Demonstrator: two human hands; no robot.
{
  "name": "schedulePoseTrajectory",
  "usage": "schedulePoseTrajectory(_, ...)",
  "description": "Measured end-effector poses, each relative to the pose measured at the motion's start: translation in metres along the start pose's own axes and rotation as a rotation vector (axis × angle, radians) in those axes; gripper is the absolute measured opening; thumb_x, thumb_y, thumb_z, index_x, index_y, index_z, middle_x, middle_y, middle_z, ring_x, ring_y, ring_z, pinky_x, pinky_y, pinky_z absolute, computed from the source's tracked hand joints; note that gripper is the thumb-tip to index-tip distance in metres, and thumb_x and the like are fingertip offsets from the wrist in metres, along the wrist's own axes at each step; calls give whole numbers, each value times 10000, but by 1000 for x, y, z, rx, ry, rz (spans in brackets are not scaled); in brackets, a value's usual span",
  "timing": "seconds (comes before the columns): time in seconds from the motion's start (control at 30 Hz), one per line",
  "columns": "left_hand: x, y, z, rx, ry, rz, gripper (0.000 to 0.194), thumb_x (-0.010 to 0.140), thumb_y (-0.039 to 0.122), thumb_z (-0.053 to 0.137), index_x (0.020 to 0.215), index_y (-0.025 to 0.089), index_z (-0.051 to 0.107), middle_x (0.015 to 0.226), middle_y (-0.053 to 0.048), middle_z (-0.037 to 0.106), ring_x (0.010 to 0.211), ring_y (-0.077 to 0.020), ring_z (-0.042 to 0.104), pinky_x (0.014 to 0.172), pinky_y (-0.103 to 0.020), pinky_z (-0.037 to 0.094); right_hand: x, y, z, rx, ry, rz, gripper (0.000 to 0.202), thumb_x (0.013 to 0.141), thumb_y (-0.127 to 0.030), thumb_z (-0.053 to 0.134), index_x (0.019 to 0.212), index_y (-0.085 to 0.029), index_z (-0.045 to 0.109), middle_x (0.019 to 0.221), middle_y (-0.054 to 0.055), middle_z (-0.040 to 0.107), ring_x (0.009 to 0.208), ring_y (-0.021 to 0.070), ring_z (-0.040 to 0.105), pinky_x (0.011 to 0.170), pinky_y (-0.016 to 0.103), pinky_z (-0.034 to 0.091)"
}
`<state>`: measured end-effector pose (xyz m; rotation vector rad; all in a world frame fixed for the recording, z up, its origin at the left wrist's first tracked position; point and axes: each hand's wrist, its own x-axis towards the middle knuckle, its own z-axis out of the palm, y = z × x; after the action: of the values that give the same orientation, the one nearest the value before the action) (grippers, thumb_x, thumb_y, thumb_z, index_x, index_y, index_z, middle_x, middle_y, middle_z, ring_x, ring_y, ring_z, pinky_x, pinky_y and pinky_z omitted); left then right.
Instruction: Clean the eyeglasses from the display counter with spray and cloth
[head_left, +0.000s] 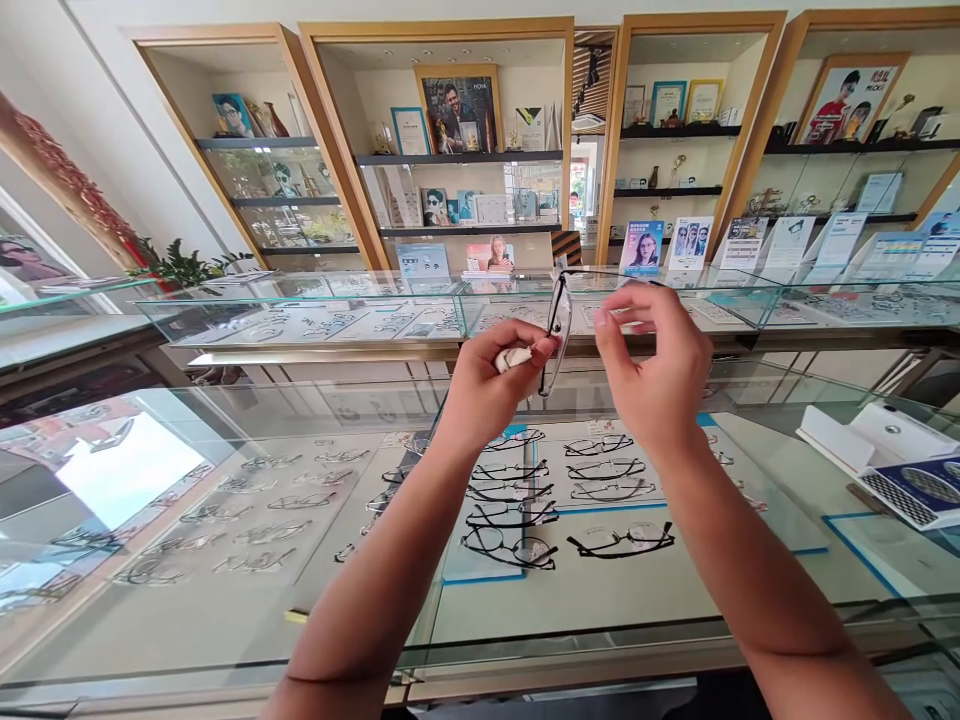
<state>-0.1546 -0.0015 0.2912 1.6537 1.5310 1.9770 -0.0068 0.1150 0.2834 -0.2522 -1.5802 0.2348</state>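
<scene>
My left hand (491,375) is closed on a pair of eyeglasses (559,330), pinched between thumb and fingers. The frame is turned edge-on, with a dark rim or temple and clear lenses. A crumpled white cloth or tissue (514,358) is tucked in the same hand. To the right of the eyeglasses, my right hand (656,360) is raised with its fingers curved and apart from the thumb; I see nothing held in it. Both hands are above the glass display counter (360,620), where rows of eyeglasses (514,490) are laid out under the glass.
A dark-framed pair of glasses (622,540) lies inside the counter at the front. On the right stand a white box (851,440) and a blue patterned box (915,490). Beyond is a second glass counter (405,290). Wooden-framed shelves (450,160) with posters line the wall.
</scene>
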Motion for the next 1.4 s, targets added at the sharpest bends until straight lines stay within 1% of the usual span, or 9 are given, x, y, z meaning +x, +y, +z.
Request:
schedulePoseTrajectory(0.13,0,0,4,-4,-6,20,129,896,327,833,809,242,790,776,-33,697,646,-142,517,564,-292,373,1,-3,3,256,-191,180,143,1050,-396,725,1006,-270,778,1006,34,809,886,202,725,766,377,570)
schedulePoseTrajectory(0.3,-1,-3,7,-46,-18,-16,164,885,360,855,803,239,782,667,0,596,568,-117,415,530,-286,316,5,1,3,387,-247,328,157,982,-401,777,928,-254,786,945,20,798,823,182,674,745,368,531)
schedulePoseTrajectory(0.5,-4,-7,12,-124,-5,-85,220,899,406,876,827,231,763,742,-19,667,558,-102,368,519,-289,290,7,5,2,365,-241,353,163,929,-383,765,861,-241,722,850,9,747,748,169,615,658,342,464)
schedulePoseTrajectory(0.67,-4,-7,11,-149,23,-111,226,922,438,867,865,240,775,676,4,617,533,-100,351,506,-278,289,10,10,1,361,-226,367,153,911,-369,757,845,-237,718,818,-2,717,721,161,587,678,345,478)
schedulePoseTrajectory(0.9,-2,-10,10,-138,107,-74,203,907,413,867,850,240,776,948,-48,800,576,-99,425,523,-279,323,11,14,1,356,-218,381,147,913,-363,755,845,-240,715,812,-6,702,737,166,587,732,357,508)
schedulePoseTrajectory(0.97,-1,-11,10,-150,115,-75,227,896,434,873,845,241,763,912,-38,786,551,-92,398,510,-281,300,11,15,1,351,-218,384,146,910,-363,753,840,-242,711,804,-8,697,736,167,586,739,360,509)
schedulePoseTrajectory(1.07,-1,-11,10,-133,126,-65,253,896,470,878,852,251,760,739,-6,685,542,-106,407,515,-284,301,11,16,1,346,-226,386,147,905,-357,747,820,-247,699,796,-9,693,740,170,587,742,363,505)
schedulePoseTrajectory(1.17,-1,-11,10,-135,129,-54,262,889,478,883,843,252,758,666,12,612,530,-107,385,507,-285,279,11,16,1,343,-229,391,132,890,-338,735,803,-247,694,782,-11,687,737,171,584,743,366,495)
schedulePoseTrajectory(1.4,0,-9,10,-169,140,-58,251,874,442,886,831,239,746,717,2,667,519,-91,369,491,-276,270,12,17,0,331,-221,411,141,847,-306,722,749,-247,639,736,-27,620,729,168,549,758,370,461)
